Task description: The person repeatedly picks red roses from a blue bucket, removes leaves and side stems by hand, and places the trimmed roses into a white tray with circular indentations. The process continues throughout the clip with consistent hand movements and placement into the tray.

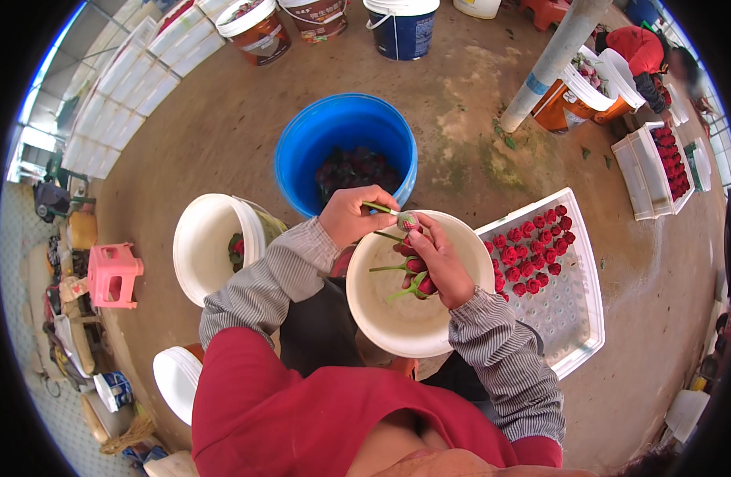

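My left hand [358, 216] pinches the green stem of a rose whose head is wrapped in a pale mesh sleeve [408, 222]. Around the flower end, my right hand [442, 259] also holds several red roses [424, 285], their short stems pointing left. Both hands are above the rim of a white bucket [371, 322] between my knees. Just beyond it stands a blue tub [288, 134] with dark red flower heads at its bottom. To the right, a white perforated crate [580, 310] holds rows of red roses [535, 250] standing upright.
A white bucket [198, 250] with a few flowers stands left, near a pink stool [112, 275]. A metal pole [547, 68] rises at the upper right. Beyond it, a person in red [636, 50] bends beside buckets and a rose crate [645, 179]. White crates [127, 83] are stacked upper left.
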`<state>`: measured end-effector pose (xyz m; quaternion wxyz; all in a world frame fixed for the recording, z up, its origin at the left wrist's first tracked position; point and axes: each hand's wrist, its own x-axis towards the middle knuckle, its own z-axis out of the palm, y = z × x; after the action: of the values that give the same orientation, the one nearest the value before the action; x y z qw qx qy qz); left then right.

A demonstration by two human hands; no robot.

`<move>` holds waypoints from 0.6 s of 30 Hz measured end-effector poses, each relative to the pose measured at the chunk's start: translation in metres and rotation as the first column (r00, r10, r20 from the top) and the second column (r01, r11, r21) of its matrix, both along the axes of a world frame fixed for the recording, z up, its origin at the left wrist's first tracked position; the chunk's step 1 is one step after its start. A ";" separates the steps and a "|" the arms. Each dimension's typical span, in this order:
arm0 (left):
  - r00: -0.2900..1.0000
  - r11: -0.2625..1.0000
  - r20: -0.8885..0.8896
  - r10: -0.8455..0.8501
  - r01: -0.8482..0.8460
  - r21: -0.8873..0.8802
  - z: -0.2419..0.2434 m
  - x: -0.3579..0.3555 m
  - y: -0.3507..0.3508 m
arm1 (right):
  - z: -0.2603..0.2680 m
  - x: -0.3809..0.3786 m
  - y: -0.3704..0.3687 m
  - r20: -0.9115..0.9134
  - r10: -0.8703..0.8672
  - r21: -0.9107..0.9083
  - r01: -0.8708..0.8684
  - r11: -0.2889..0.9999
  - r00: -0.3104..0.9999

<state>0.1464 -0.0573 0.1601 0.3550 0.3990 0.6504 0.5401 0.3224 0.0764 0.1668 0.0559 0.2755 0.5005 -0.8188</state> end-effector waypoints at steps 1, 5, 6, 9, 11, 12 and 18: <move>0.990 1.000 -0.143 0.022 -0.024 -0.015 0.002 0.003 -0.002 | 0.000 -0.001 -0.002 0.023 -0.027 0.047 0.026 0.999 0.999; 0.884 0.994 -0.453 0.113 -0.103 0.046 0.007 0.015 -0.010 | 0.001 0.001 -0.005 -0.024 -0.022 0.366 0.029 0.930 0.999; 0.881 0.991 -0.453 0.135 -0.125 0.053 0.009 0.018 -0.011 | 0.001 0.000 -0.006 -0.016 -0.033 0.406 0.037 0.913 0.999; 0.878 0.988 -0.457 0.146 -0.155 0.018 0.009 0.023 -0.012 | -0.001 -0.002 -0.008 -0.069 -0.058 0.517 0.086 0.852 0.996; 0.853 0.986 -0.505 0.134 -0.167 -0.021 0.007 0.021 -0.010 | -0.002 -0.004 -0.009 -0.095 -0.063 0.557 0.105 0.824 0.994; 0.865 0.988 -0.488 0.116 -0.153 -0.035 0.005 0.020 -0.009 | -0.002 -0.004 -0.009 -0.091 -0.063 0.564 0.103 0.820 0.994; 0.924 0.985 -0.348 0.160 -0.172 -0.003 -0.007 0.010 -0.010 | 0.000 -0.005 -0.009 0.011 -0.031 0.532 0.020 0.846 0.999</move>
<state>0.1565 -0.0672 0.1535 0.1946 0.4252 0.7433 0.4785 0.3177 0.0671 0.1668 -0.0287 0.2946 0.7035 -0.6462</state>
